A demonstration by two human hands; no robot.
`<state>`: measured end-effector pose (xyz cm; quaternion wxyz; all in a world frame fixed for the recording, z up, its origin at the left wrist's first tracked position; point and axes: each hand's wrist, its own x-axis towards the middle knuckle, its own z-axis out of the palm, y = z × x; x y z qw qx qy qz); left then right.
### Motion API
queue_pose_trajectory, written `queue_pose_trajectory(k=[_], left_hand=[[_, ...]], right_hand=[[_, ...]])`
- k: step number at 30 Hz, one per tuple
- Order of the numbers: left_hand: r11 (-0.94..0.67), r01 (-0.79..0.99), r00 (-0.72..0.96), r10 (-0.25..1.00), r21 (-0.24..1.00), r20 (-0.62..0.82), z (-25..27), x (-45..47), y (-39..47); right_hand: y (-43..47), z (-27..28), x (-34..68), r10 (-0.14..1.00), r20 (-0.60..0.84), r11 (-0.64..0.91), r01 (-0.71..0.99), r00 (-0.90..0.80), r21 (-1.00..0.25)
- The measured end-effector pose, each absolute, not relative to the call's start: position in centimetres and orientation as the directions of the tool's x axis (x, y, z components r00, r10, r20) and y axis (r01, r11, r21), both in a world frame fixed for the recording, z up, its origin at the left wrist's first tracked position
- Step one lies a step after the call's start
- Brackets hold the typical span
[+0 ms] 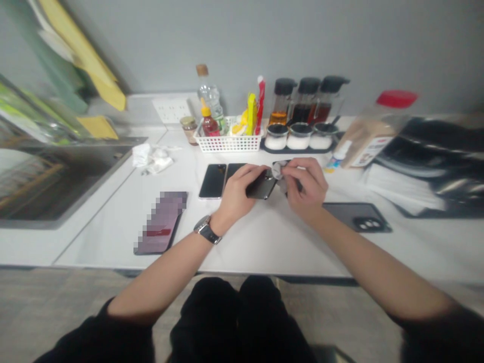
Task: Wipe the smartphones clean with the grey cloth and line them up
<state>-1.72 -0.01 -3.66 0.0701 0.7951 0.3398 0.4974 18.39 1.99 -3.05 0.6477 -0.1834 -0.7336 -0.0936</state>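
My left hand (239, 192) is closed round a dark smartphone (261, 186), held tilted above the counter with its camera corner toward the right. Pinched in the fingers of my right hand (305, 181) is a crumpled grey cloth (279, 170), touching or very near the phone's upper right corner. Behind the hands, a black-screened phone (212, 180) lies flat, with another dark phone partly hidden beside it. A further dark item under my right hand is mostly covered. By my right forearm lies a phone with a large camera block (368, 223). A phone (162, 224) with a pixelated screen rests at left.
Crumpled white tissues (151, 159) lie near the sink (68, 201). A white basket (229, 143) of bottles, a rack of seasoning jars (298, 137) and a red-lidded container (378, 131) line the back. Folded white paper (404, 189) and a black pan-like object stand at right.
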Motion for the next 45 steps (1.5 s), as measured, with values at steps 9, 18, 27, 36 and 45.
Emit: queue_pose_trajectory(k=[9,18,27,36,45], left_hand=[[-0.767,0.42,0.272,0.616,0.485,0.739,-3.2,-1.7,-0.1],[-0.761,0.415,0.269,0.626,0.499,0.732,-3.3,-1.7,-0.3],[-0.768,0.451,0.261,0.6,0.454,0.756,-3.5,-1.6,0.0],[-0.776,0.409,0.266,0.605,0.481,0.75,-3.3,-1.8,-0.1],[-0.78,0.396,0.271,0.604,0.485,0.75,-3.4,-1.8,-0.2]], right_hand=[[1.1,-3.4,17.8,0.051,0.98,0.964,0.267,-0.19,0.002],[0.3,-3.5,17.3,0.06,0.981,0.965,0.263,-0.185,-0.01],[1.3,-3.1,18.0,0.18,0.979,0.92,0.369,-0.093,-0.134],[0.7,-3.3,17.6,0.046,0.982,0.964,0.266,-0.185,0.005],[0.3,-3.5,17.4,0.03,0.978,0.968,0.249,-0.204,0.022]])
